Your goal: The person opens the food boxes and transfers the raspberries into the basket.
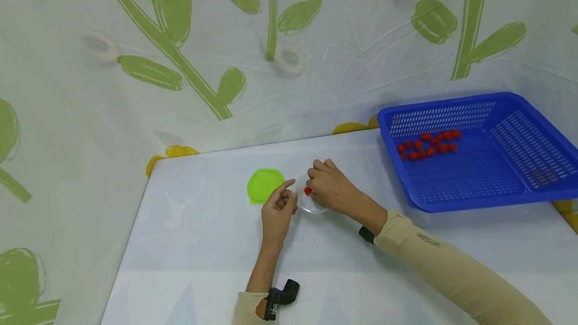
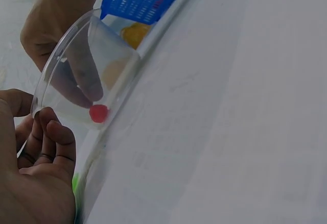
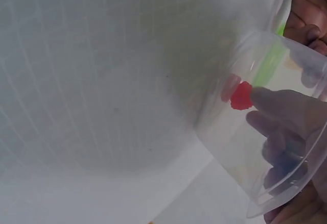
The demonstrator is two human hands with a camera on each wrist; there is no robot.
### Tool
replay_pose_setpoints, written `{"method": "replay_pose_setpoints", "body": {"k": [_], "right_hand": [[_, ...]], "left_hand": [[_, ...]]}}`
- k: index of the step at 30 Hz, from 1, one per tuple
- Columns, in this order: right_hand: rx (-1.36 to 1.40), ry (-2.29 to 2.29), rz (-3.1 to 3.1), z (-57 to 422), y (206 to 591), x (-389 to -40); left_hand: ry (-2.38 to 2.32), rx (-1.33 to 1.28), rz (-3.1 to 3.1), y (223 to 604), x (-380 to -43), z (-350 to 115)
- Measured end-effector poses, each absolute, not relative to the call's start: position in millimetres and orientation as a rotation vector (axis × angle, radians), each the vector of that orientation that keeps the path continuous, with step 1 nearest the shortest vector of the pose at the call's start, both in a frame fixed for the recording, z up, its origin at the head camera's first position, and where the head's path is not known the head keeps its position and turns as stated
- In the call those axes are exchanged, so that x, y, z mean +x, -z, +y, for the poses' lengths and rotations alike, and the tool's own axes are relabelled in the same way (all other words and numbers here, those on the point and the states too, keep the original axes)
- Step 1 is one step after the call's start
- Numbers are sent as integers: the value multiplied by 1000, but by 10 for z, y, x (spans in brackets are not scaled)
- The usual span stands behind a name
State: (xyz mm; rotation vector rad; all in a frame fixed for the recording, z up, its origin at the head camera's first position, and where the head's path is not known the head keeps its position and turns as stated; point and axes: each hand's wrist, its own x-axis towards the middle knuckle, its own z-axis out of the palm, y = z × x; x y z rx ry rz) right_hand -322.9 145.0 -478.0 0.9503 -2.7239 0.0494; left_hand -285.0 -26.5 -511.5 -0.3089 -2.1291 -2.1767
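A clear plastic bowl (image 2: 115, 45) stands on the white table, partly behind the hands in the head view. My left hand (image 1: 279, 209) pinches its rim at the left, thumb and fingertips on either side of the wall in the left wrist view. Inside the bowl, near its bottom, is one small red berry-shaped piece (image 3: 241, 96). My right hand (image 1: 331, 187) reaches down into the bowl, fingertips right against the red piece, which shows whole beyond them. A bright green lid (image 1: 265, 185) lies flat, left of the bowl.
A blue perforated basket (image 1: 478, 174) stands at the table's right, with several red pieces (image 1: 430, 151) in its left part. Behind the white table (image 1: 194, 224) hangs a pale cloth (image 1: 343, 64) printed with green leaves.
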Motion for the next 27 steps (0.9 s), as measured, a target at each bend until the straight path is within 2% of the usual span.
{"method": "replay_pose_setpoints", "body": {"k": [14, 27], "right_hand": [[928, 100, -2604, 1362, 4839, -3250], [937, -106, -2689, 1594, 4543, -3118]], "left_hand": [[2172, -338, -2115, 5123, -2851, -262], [2122, -342, -2138, 5134, -2854, -274]]}}
